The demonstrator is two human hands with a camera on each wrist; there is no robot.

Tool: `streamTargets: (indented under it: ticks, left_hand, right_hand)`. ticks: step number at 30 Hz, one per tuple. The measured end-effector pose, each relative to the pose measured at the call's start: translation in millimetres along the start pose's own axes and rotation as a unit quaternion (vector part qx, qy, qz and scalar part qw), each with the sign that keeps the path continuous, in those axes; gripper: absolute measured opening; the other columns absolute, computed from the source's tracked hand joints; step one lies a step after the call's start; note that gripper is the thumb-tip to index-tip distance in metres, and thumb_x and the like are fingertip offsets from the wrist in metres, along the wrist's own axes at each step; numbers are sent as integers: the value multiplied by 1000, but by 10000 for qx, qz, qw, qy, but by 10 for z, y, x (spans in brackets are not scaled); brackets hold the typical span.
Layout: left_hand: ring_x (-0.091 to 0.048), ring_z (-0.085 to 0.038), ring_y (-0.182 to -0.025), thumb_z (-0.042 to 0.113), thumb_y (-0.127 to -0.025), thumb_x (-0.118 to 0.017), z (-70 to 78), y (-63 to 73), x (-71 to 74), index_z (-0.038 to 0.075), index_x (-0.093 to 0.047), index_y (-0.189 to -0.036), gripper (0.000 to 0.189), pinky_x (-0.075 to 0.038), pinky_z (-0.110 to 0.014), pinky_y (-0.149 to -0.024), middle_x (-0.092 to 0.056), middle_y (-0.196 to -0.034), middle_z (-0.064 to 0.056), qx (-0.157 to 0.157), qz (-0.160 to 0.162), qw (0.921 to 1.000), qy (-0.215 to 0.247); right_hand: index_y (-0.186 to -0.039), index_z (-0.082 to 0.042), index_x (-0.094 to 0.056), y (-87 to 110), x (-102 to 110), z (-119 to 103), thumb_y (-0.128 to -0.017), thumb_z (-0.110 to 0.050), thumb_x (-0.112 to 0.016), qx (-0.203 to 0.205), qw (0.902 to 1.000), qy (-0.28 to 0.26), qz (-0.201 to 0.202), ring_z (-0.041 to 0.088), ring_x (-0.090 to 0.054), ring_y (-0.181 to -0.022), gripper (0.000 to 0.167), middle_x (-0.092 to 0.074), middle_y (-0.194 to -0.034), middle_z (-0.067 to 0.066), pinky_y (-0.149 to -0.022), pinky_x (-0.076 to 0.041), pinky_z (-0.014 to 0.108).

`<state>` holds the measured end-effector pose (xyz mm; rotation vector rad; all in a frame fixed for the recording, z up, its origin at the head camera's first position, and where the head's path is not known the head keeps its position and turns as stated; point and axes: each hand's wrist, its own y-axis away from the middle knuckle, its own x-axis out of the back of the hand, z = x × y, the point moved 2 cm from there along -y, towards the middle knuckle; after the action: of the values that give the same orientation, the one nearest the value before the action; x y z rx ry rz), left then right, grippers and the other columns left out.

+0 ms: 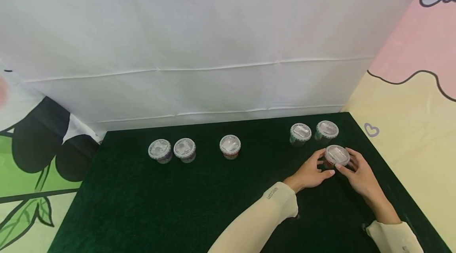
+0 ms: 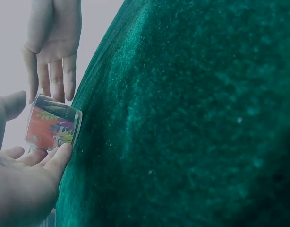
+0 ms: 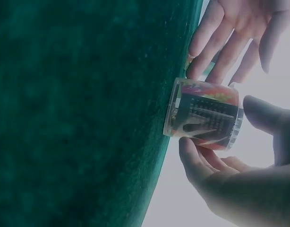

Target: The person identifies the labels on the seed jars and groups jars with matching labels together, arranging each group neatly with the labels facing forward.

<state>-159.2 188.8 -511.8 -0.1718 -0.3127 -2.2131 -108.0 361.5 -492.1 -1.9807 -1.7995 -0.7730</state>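
A small clear-lidded cup [image 1: 336, 155] with a red printed label stands on the dark green felt table [image 1: 199, 205] near its right far corner. My left hand [image 1: 320, 166] holds its left side, and my right hand [image 1: 356, 166] holds its right side. In the left wrist view the cup [image 2: 53, 123] sits between my left thumb and forefinger, and the right hand's straight fingers [image 2: 55, 75] touch its far side. In the right wrist view my right fingers [image 3: 197, 161] lie against the cup [image 3: 206, 113], with the thumb close to its lid.
Two similar lidded cups [image 1: 300, 133] [image 1: 326, 130] stand just behind the held one. Another cup [image 1: 230, 145] sits mid-table and a pair [image 1: 160, 150] [image 1: 184, 149] stands further left. A white cloth backdrop [image 1: 213, 47] rises behind the table.
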Motion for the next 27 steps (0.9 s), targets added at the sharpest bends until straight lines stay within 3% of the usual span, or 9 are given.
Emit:
streamTargets:
  ticks: [5,7,9,12,14,16,19,23,27]
  left_hand:
    - [-56,-10,-136,21,-104,-70,-52,52,72,23,-48,-155,56,-51,-23,-107,-55,-151,5,-152,328,9990,246]
    - [-57,-10,-134,20,-104,-71,-75,82,111,23,-52,-151,51,-51,-23,-106,-58,-146,6,-282,490,9978,333]
    - [-57,-10,-133,21,-103,-71,-95,121,153,24,-54,-148,48,-51,-22,-105,-60,-143,7,-382,631,9966,369]
    - [-58,-9,-131,23,-103,-73,-112,177,222,25,-56,-145,45,-51,-23,-105,-61,-139,9,-505,806,9946,409]
    - [-59,-7,-129,24,-102,-74,-115,211,274,25,-57,-144,45,-51,-23,-105,-62,-136,9,-577,917,9932,428]
    - [-59,-5,-126,23,-101,-75,-116,241,324,24,-58,-143,45,-51,-22,-104,-61,-134,8,-647,1014,9919,412]
    - [-59,-4,-121,22,-100,-76,-131,287,394,24,-58,-142,45,-52,-20,-102,-60,-130,7,-691,1105,9909,332]
    - [-60,-2,-116,23,-100,-76,-165,354,491,22,-56,-147,51,-52,-19,-100,-59,-129,6,-738,1087,9910,252]
    - [-58,-3,-120,27,-103,-73,-183,440,594,22,-49,-157,59,-51,-20,-103,-57,-137,3,-768,905,9929,57]
  right_hand:
    - [-160,13,-17,33,-51,-49,-109,-20,-60,26,9999,-138,-62,65,-35,-142,74,-29,-157,46,-109,-37,72]
    - [-160,13,-19,49,-75,-73,-109,-22,-62,93,9998,-168,-65,65,-37,-141,74,-31,-156,45,-111,-49,54]
    - [-159,12,-22,70,-109,-106,-108,-20,-63,207,9995,-220,-42,65,-38,-140,73,-34,-156,44,-103,-55,27]
    - [-158,12,-25,110,-170,-174,-107,-16,-65,445,9984,-340,31,63,-41,-139,71,-37,-154,43,-83,-41,-2]
    - [-158,12,-27,130,-214,-225,-106,-13,-65,645,9966,-502,69,41,-55,-139,68,-39,-153,43,-82,-40,-4]
    - [-157,12,-29,144,-255,-278,-106,-10,-65,864,9940,-669,84,9,-60,-131,66,-41,-151,43,-84,-43,-2]
    - [-156,11,-31,163,-314,-348,-106,-6,-64,1120,9897,-889,52,-25,-43,-114,63,-43,-151,42,-87,-46,0]
    - [-157,9,-31,174,-380,-412,-107,-7,-62,1246,9867,-1040,-119,-27,-41,-114,61,-43,-152,41,-87,-46,1]
    - [-157,8,-33,175,-442,-461,-107,-6,-61,1363,9842,-1099,-272,-26,-43,-115,58,-44,-152,39,-88,-46,2]
